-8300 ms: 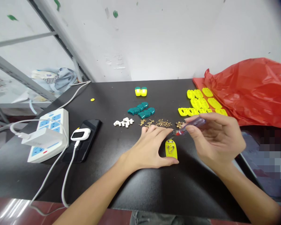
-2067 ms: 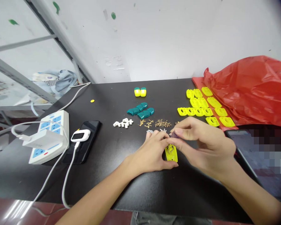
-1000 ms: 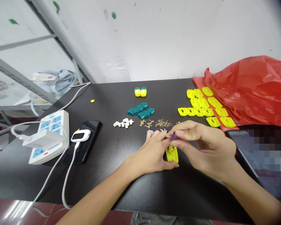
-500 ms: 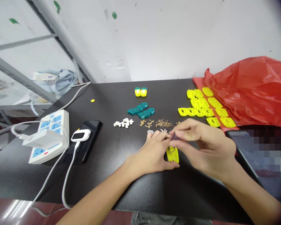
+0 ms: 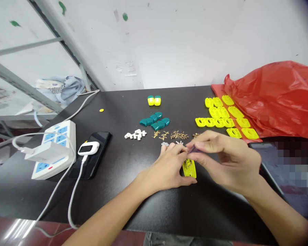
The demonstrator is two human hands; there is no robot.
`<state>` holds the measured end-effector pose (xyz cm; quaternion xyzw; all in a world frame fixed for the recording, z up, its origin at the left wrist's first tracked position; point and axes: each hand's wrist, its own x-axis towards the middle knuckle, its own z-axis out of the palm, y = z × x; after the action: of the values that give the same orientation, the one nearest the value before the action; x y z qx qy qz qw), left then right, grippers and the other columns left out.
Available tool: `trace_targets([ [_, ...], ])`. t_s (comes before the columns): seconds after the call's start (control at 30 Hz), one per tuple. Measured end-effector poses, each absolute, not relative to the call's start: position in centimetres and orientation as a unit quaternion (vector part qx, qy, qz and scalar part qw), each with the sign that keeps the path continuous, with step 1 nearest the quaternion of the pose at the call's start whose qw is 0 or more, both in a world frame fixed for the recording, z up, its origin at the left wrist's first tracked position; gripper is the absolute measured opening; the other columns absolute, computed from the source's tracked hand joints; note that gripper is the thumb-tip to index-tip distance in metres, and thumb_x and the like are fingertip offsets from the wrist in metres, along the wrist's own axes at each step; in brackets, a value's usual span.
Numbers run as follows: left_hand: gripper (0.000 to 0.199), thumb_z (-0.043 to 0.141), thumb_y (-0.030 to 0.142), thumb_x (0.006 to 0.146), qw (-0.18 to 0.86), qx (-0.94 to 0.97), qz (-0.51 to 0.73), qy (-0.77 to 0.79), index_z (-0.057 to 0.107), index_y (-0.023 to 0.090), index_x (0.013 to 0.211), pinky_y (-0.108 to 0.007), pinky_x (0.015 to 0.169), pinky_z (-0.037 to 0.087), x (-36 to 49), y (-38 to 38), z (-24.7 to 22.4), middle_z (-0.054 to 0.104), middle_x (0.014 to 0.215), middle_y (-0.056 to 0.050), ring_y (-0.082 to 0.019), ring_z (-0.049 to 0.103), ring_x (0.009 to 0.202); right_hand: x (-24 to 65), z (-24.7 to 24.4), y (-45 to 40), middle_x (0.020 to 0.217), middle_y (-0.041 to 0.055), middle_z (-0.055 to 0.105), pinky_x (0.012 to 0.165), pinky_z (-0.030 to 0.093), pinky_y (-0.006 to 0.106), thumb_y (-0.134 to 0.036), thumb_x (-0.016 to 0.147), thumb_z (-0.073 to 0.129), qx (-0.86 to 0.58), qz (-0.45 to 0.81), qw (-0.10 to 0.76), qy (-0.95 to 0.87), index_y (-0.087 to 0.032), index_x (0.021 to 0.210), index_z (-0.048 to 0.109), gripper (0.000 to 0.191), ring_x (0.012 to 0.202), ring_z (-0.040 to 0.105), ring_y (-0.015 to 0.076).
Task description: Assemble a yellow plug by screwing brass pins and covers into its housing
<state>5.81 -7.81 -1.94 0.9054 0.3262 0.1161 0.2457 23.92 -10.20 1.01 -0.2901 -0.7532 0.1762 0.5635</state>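
1. Dark, smooth bench (image 5: 133, 212) is running up to a pale, marked wall (image 5: 169, 41); on it an open yellow plastic shell (image 5: 191, 172) is lying between the left hand (image 5: 164, 171) and the right hand (image 5: 231, 164).
2. Left fingers are gripping the shell, the thumb bracing near its lower end. Uneven pressure could be sending it skidding, as the glossy surface is probably giving little friction.
3. Right fingers are pinching a slim purple handle (image 5: 194, 149). Its tip is hiding behind the hands, so what it is touching cannot be told; a sideways tilt could be knocking loose the small metal parts (image 5: 188, 164) sitting inside.
4. Tiny brass-coloured metal pieces (image 5: 179, 135) are lying loose just beyond the left fingers; a brushing knuckle could be scattering them.
5. White charging cable (image 5: 71, 201) is trailing near the left forearm; a snag could be dragging the white oval device (image 5: 88, 148) off the black phone (image 5: 102, 147).
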Motion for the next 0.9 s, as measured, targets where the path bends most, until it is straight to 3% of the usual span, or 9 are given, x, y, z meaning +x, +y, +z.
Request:
trace_targets([
  [0.1,0.054,0.081,0.049,0.077,0.246,0.904,0.114,0.33,0.063,0.017,0.116,-0.046,0.087,0.041,5.88,-7.81,-1.88,0.061,0.119,-0.01,-0.028,0.052,0.101,23.9,1.17,-10.18,0.082,0.0016,0.07,0.062,0.059,0.032,0.005,0.075,0.077,-0.281,0.17,0.572,-0.752,-0.022,0.091,0.067,0.033,0.075,0.071,0.0178],
  [0.23,0.05,0.08,0.051,0.078,0.249,0.903,0.118,0.329,0.064,0.019,0.114,-0.046,0.089,0.04,5.82,-7.81,-1.98,0.061,0.122,-0.01,-0.03,0.053,0.107,23.96,0.89,-10.65,0.113,0.0099,0.074,0.087,0.064,0.044,0.007,0.078,0.069,-0.278,0.195,0.58,-0.741,-0.02,0.109,0.067,0.042,0.108,0.073,0.0281],
  [0.3,0.057,0.08,0.052,0.077,0.247,0.904,0.123,0.326,0.062,0.02,0.121,-0.048,0.091,0.04,5.76,-7.81,-2.06,0.059,0.13,-0.011,-0.032,0.053,0.112,24.02,0.63,-10.86,0.12,0.0103,0.074,0.094,0.063,0.046,0.009,0.08,0.065,-0.278,0.212,0.582,-0.735,-0.02,0.113,0.066,0.044,0.115,0.071,0.0288],
  [0.43,0.068,0.082,0.052,0.076,0.248,0.905,0.117,0.325,0.058,0.02,0.131,-0.05,0.094,0.039,5.71,-7.82,-2.03,0.054,0.14,-0.013,-0.033,0.051,0.115,24.02,0.51,-10.74,0.106,0.0069,0.078,0.083,0.066,0.035,0.008,0.08,0.068,-0.293,0.205,0.583,-0.73,-0.02,0.106,0.068,0.038,0.096,0.077,0.0221],
  [0.63,0.06,0.083,0.049,0.075,0.254,0.901,0.119,0.33,0.061,0.018,0.123,-0.047,0.092,0.039,5.83,-7.81,-1.93,0.059,0.126,-0.01,-0.029,0.052,0.105,23.66,1.26,-10.24,0.084,0.0045,0.074,0.06,0.06,0.032,0.005,0.075,0.076,-0.277,0.183,0.595,-0.732,-0.02,0.091,0.071,0.029,0.074,0.073,0.0196],
  [0.7,0.055,0.082,0.049,0.076,0.255,0.9,0.12,0.333,0.063,0.018,0.118,-0.046,0.091,0.04,5.85,-7.8,-1.95,0.06,0.123,-0.009,-0.029,0.052,0.105,23.66,1.27,-10.34,0.087,0.0058,0.075,0.063,0.061,0.034,0.005,0.074,0.076,-0.276,0.182,0.593,-0.734,-0.02,0.094,0.071,0.032,0.076,0.074,0.0209],
  [0.8,0.051,0.081,0.049,0.077,0.257,0.9,0.12,0.331,0.064,0.02,0.117,-0.046,0.09,0.039,5.8,-7.81,-1.98,0.06,0.124,-0.009,-0.03,0.052,0.109,23.8,0.95,-10.63,0.107,0.0105,0.076,0.079,0.064,0.042,0.006,0.076,0.071,-0.278,0.188,0.589,-0.736,-0.02,0.107,0.069,0.041,0.096,0.076,0.0267],
  [0.9,0.061,0.08,0.05,0.077,0.258,0.901,0.123,0.325,0.06,0.021,0.127,-0.048,0.093,0.039,5.71,-7.85,-1.99,0.056,0.134,-0.011,-0.033,0.052,0.114,23.86,0.74,-10.77,0.111,0.0102,0.077,0.084,0.065,0.041,0.006,0.079,0.067,-0.291,0.19,0.58,-0.737,-0.021,0.111,0.068,0.042,0.1,0.076,0.0254],
])
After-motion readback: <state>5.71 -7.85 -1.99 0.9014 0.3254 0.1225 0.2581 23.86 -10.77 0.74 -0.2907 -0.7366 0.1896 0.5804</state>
